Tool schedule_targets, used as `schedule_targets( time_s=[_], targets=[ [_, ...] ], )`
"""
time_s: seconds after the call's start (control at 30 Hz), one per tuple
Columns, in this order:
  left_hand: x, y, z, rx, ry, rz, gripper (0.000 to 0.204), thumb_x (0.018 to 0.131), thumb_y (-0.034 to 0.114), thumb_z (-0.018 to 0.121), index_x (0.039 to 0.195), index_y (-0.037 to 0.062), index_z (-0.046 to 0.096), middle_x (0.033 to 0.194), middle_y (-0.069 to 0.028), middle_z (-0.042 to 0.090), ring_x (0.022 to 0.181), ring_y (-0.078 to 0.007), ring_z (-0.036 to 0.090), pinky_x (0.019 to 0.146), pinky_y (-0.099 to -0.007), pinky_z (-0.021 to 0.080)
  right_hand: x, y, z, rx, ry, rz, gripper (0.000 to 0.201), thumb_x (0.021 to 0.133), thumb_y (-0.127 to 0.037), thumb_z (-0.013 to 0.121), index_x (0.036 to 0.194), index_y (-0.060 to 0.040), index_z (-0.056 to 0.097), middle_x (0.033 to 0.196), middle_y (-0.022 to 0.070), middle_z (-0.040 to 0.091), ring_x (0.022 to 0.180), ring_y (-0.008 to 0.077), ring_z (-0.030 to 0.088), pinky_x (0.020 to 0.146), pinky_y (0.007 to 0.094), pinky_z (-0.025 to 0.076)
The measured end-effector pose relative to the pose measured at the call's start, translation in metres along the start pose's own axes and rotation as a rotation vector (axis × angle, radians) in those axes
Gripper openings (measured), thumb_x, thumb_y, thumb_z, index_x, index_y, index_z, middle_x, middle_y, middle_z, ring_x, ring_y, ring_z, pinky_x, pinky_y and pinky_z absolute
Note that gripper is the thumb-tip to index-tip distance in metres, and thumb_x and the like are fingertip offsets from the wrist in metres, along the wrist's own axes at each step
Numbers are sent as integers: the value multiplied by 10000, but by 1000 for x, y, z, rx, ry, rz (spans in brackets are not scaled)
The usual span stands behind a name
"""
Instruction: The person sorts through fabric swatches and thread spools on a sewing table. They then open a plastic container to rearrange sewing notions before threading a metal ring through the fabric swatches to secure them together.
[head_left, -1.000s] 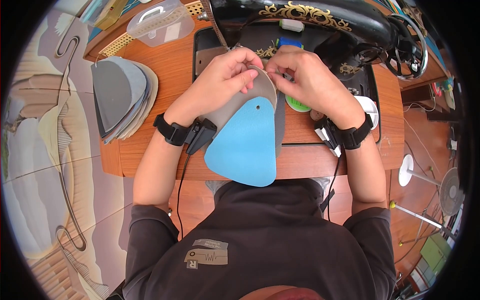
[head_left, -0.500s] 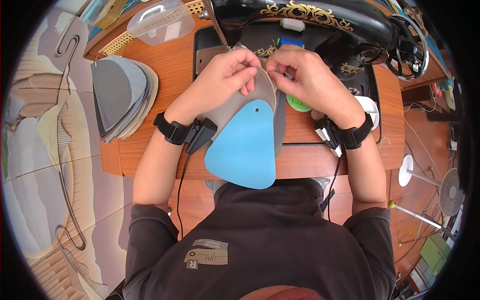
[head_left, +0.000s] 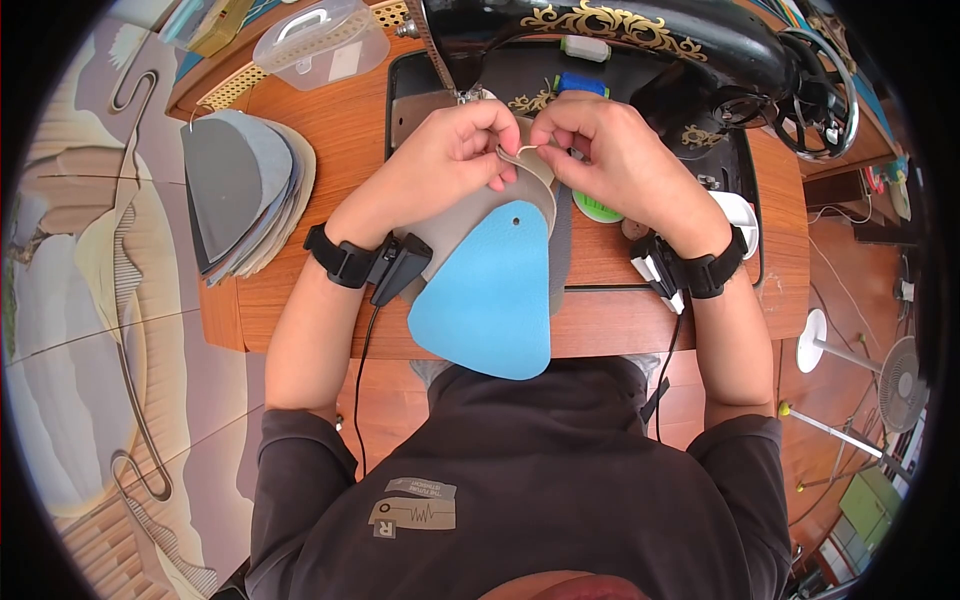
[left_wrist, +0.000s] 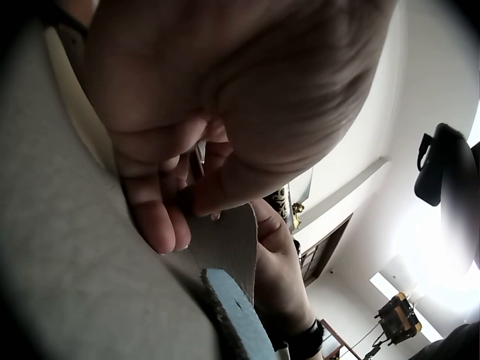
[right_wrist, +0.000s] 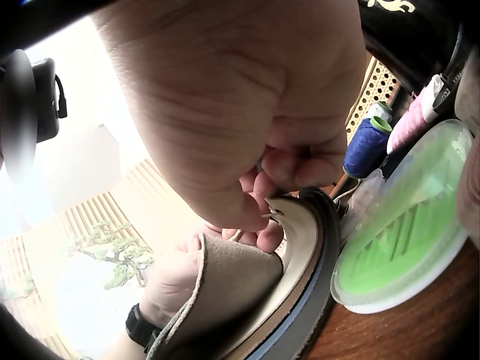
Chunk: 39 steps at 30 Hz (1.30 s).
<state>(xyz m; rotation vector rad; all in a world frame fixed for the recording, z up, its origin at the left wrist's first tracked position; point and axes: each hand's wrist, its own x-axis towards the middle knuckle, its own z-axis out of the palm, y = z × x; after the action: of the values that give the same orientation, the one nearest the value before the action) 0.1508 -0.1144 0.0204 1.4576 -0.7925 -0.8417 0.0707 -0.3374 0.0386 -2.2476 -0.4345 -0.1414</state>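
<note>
Several leather-like swatches lie stacked under my hands, a blue swatch [head_left: 485, 300] with a small hole on top. Beneath it a grey swatch [head_left: 470, 210] lies over a beige one. My left hand [head_left: 460, 155] pinches the grey swatch's upper end between thumb and fingers. Facing it, my right hand [head_left: 600, 150] pinches a thin pale cord [head_left: 527, 149] that spans the small gap between the two hands. In the right wrist view, the cord [right_wrist: 271, 215] shows at the thumb tip, by the swatches' top edge.
A black sewing machine [head_left: 620, 35] stands behind the hands. A second swatch stack [head_left: 235, 170] lies on the left of the wooden table [head_left: 345, 120]. Blue thread [head_left: 580, 84], a green round container [head_left: 595, 208] and a white dish [head_left: 738, 222] are near the right hand. A clear box [head_left: 320, 50] sits back left.
The pale cord now shows between the hands, where the grey swatch's top edge stood before. That edge has dropped slightly, and the blue swatch has slid a little toward the body.
</note>
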Motion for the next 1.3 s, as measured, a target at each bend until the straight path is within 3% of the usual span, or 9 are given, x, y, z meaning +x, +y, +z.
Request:
schedule_targets(
  time_s=[0.57,1.17,1.3],
  targets=[
    [1,-1,0,48,28,30,91,995,15,561,1084,26,554,1013,-35,616,939,-112,634,855,-268,523,0,1,-1,-3,-22,1,137,886,-73,707,993,10,689,785,99,593,677,198,557,642,327,486],
    [3,-4,-1,80,36,38,89,1049,96,540,1122,45,544,952,-36,628,875,-98,608,799,-263,512,-1,4,-1,13,-66,-5,120,855,-37,675,952,32,664,825,99,610,711,181,584,673,309,508],
    [3,-5,1,89,55,47,76,1049,71,533,1112,30,539,930,-33,617,856,-101,621,770,-264,525,-1,6,4,36,7,-56,87,854,-54,676,829,-14,604,691,90,541,639,220,530,621,341,472]
  ],
)
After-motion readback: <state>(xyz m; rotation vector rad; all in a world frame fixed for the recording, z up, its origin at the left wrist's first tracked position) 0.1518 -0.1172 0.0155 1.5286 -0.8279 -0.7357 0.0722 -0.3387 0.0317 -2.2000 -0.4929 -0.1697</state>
